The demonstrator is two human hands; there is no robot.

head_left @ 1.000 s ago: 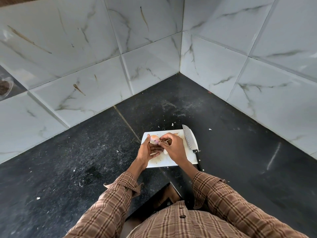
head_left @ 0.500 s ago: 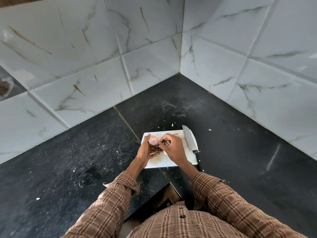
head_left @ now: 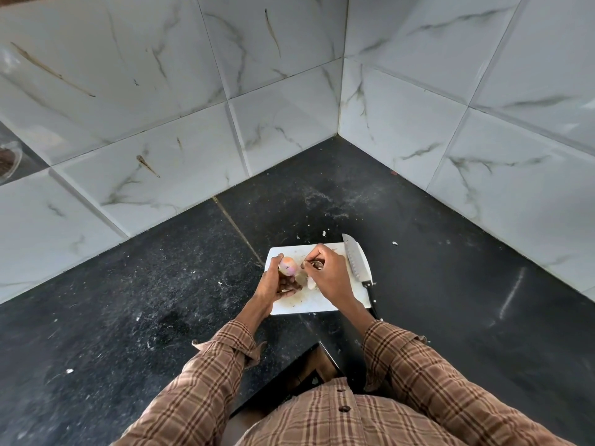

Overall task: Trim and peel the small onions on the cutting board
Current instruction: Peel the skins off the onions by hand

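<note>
Above the white cutting board (head_left: 325, 305), a small onion (head_left: 287, 265) sits pinched in the left hand (head_left: 273, 284), its grip closed around it. Just beside it, the right hand (head_left: 328, 273) pinches a strip of peel (head_left: 309, 264). A knife (head_left: 355, 262) lies along the board's right edge on the black counter (head_left: 128, 300).

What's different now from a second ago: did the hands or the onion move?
The right hand has drawn away from the onion, pinching a strip of skin, so a gap has opened. The left hand keeps gripping the onion. The knife and cutting board stayed put.
</note>
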